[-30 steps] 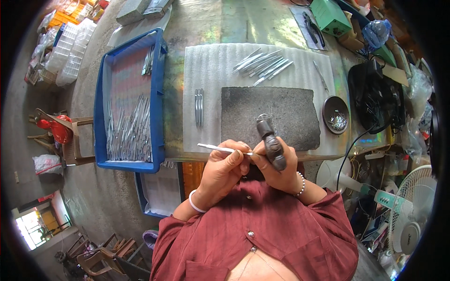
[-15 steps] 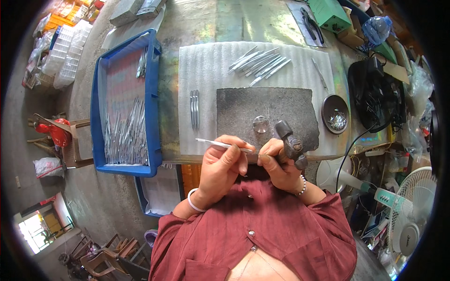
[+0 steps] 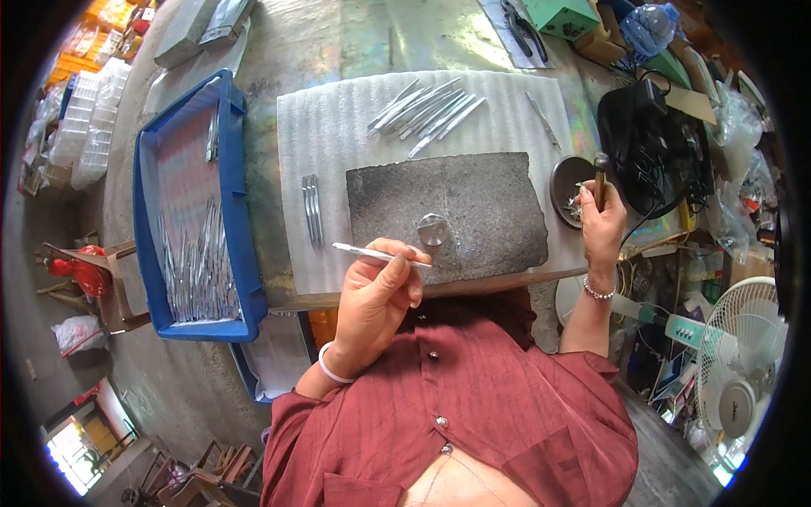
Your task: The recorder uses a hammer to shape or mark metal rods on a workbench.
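Note:
My left hand pinches a slim silver metal tool between thumb and fingers, above the near edge of the dark grey slab. A small round metal block sits on that slab. At the right, my right hand keeps a hammer in its grip, with the brownish handle part upright. The thumb and index fingertip of that hand reach over a round dark dish of tiny shiny metal pieces. Whether a tiny piece is between them is hard to make out.
Slim metal tools lie heaped on the white foam sheet, with a few more at its left. A blue tray holds many others. Black pliers lie at the back. A fan stands at right.
My right hand has moved away from my left, rightward to the dish, taking the hammer along. My left hand still holds the slim tool. The whole view has shifted somewhat.

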Motion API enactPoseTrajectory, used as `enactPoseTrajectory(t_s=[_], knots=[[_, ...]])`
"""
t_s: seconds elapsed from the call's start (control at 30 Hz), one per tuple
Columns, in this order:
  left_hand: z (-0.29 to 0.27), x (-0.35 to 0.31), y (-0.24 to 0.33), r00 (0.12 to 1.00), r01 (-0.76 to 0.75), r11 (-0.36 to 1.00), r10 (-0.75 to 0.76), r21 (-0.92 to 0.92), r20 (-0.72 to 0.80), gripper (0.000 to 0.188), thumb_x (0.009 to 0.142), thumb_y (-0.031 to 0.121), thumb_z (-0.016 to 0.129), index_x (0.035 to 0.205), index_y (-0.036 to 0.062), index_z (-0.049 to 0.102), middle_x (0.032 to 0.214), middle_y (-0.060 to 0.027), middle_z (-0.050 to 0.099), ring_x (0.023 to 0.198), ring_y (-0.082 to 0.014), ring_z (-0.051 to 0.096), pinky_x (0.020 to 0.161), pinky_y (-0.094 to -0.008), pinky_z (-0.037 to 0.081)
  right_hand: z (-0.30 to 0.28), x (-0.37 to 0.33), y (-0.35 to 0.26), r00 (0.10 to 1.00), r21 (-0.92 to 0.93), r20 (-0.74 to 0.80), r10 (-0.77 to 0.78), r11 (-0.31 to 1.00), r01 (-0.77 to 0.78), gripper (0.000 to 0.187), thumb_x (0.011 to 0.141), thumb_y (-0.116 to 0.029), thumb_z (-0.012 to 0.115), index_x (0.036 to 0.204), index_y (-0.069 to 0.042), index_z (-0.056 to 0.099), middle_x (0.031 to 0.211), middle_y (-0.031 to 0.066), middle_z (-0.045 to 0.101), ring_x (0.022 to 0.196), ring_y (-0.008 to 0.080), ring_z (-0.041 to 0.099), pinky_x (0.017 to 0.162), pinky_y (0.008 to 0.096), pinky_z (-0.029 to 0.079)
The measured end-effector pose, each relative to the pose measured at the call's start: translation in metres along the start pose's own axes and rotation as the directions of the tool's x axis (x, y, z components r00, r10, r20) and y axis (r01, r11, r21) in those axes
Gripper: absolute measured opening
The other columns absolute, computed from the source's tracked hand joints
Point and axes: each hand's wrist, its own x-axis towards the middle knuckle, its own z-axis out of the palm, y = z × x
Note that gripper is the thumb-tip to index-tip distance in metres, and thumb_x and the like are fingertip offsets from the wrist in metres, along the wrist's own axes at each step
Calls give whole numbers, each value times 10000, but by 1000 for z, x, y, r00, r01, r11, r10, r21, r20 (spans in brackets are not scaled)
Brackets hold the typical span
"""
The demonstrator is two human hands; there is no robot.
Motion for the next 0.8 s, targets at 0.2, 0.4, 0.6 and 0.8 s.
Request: enactPoseTrajectory(t_s=[0.2, 0.4, 0.6, 0.8], knots=[[9, 4, -4, 997, 50, 999, -50, 2, -52, 140, 926, 147, 589, 1026, 49, 591, 921, -56, 609, 709, -106, 540, 596, -242, 431, 11, -33, -35, 983, 175, 171, 68, 980, -99, 148, 860, -65, 629, 998, -12, 636, 822, 30, 632, 735, 83, 581, 671, 221, 456], [8, 5, -12, 980, 178, 976, -188, -128, -71, 152, 918, 163, 601, 1041, 74, 604, 819, -16, 588, 696, -105, 537, 593, -238, 420, 61, -82, -97, 705, 465, 710, -11, 758, -457, 152, 829, 8, 623, 979, 20, 605, 853, 12, 631, 776, 54, 584, 679, 203, 462], [4, -4, -16, 984, 161, 986, -164, -49, -75, 159, 932, 166, 582, 1068, 85, 595, 853, -24, 603, 723, -109, 549, 617, -230, 432, 80, -92, -99, 711, 497, 701, -62, 757, -424, 78, 892, -56, 594, 916, 17, 607, 781, 2, 612, 663, 42, 554, 607, 188, 461], [-4, -18, -2, 991, 88, 990, -76, 110, -111, 162, 908, 76, 605, 1057, 12, 605, 856, -58, 656, 717, -107, 615, 624, -228, 506, 64, -89, -99, 717, 383, 697, -2, 846, -371, 71, 874, -61, 609, 844, 3, 618, 704, -10, 594, 614, 36, 519, 547, 182, 403]])
